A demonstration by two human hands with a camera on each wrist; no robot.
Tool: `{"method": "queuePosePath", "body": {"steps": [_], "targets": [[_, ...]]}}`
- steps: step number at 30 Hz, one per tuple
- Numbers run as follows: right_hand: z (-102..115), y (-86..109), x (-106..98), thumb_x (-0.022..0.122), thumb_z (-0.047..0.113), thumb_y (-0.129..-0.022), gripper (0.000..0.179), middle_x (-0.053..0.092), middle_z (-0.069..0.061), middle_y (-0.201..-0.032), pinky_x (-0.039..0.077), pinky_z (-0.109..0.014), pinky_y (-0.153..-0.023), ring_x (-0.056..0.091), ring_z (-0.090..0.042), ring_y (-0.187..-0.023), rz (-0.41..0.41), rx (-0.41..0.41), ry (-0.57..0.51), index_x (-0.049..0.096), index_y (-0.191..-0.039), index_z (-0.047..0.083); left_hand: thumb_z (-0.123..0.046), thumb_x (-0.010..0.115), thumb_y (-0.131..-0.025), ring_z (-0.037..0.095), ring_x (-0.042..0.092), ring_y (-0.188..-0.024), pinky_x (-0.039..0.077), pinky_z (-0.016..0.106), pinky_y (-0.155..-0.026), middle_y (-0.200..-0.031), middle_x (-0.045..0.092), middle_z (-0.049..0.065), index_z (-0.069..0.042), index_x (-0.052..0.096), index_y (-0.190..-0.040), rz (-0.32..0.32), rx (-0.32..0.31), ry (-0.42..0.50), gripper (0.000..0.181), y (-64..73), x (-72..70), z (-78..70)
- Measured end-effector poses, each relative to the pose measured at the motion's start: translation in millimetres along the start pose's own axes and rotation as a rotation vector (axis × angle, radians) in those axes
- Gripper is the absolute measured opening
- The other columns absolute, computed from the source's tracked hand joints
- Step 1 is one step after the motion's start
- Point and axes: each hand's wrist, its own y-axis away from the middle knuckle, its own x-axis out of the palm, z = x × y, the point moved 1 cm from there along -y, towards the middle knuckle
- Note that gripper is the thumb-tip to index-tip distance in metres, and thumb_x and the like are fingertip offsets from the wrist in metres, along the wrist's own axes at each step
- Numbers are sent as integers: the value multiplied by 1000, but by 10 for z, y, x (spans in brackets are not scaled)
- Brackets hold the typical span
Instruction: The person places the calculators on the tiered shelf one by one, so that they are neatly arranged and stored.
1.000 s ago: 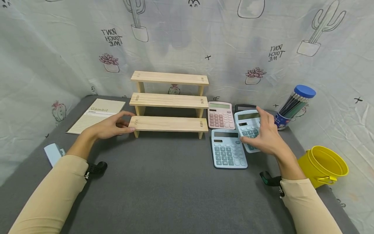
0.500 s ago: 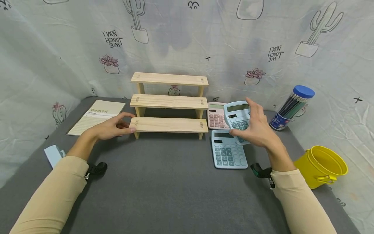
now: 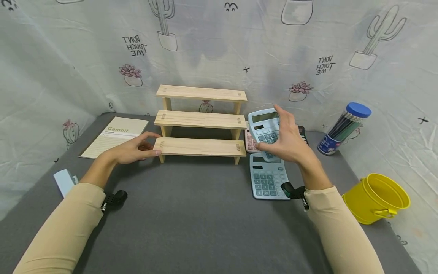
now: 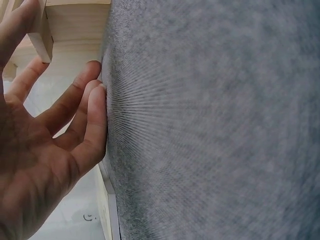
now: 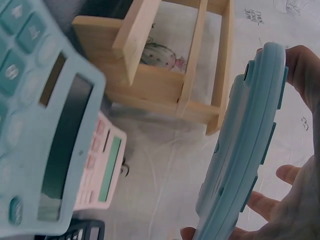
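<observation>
My right hand point(image 3: 291, 140) grips a light blue calculator point(image 3: 263, 117) by its edges, thumb at the near left side and fingers at the top right. It is raised over the table beside the right end of a three-step wooden shelf point(image 3: 200, 146). The right wrist view catches this calculator edge-on point(image 5: 245, 150). A second blue calculator point(image 3: 268, 182) lies below it, and a pink calculator point(image 3: 250, 142) is partly hidden behind. At the shelf's lowest step, my left hand point(image 3: 128, 151) pinches the left end between thumb and index finger; its other fingers rest by the tabletop.
A black calculator point(image 3: 302, 134) shows partly behind the right hand. Farther right stand a blue-lidded tub of pencils point(image 3: 342, 127) and a yellow bucket point(image 3: 373, 198). On the left lie a Gambit notepad point(image 3: 114, 137) and a pale blue object point(image 3: 64, 182). A patterned curtain point(image 3: 212, 49) hangs behind.
The right hand has lifted the blue calculator and carried it left, over the pink one and toward the shelf. The left hand has stayed at the shelf's end.
</observation>
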Motion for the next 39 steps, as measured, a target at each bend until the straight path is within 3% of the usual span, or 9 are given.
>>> {"method": "queuePosePath", "body": {"steps": [13,20,26,32,39], "targets": [[332,-330,107,88,45,-75,123,14,-18,-165,33,-71,-108,29,-46,-143,-12,-34,1,5,-165,31,-45,63,-102,36,59,-122,50,44,-92,-139,54,25,-23,27,-157,0,-4,6,70,-13,-6,7],[550,-525,180,87,44,-73,122,22,-20,-159,40,-61,-103,40,-40,-125,-28,-83,3,10,-165,27,-42,62,-103,35,56,-124,50,46,-98,-144,49,24,-24,24,-159,53,-26,49,71,-13,-77,56],[714,-655,230,87,46,-72,123,24,-18,-160,41,-58,-102,41,-38,-123,-30,-92,8,9,-166,27,-44,62,-103,32,59,-114,49,42,-92,-140,51,22,-23,24,-159,69,-18,34,71,-19,-66,38],[859,-808,314,86,45,-73,121,25,-18,-159,43,-56,-101,42,-40,-124,-17,-108,1,10,-166,26,-45,62,-103,32,58,-120,48,44,-96,-141,50,22,-24,23,-159,63,-38,32,71,9,-73,63],[962,-936,343,85,47,-73,119,24,-14,-162,42,-54,-101,41,-37,-124,-17,-73,-14,10,-165,32,-44,61,-103,33,58,-120,49,43,-96,-140,51,23,-24,24,-159,60,-22,38,71,-12,-65,74]]}}
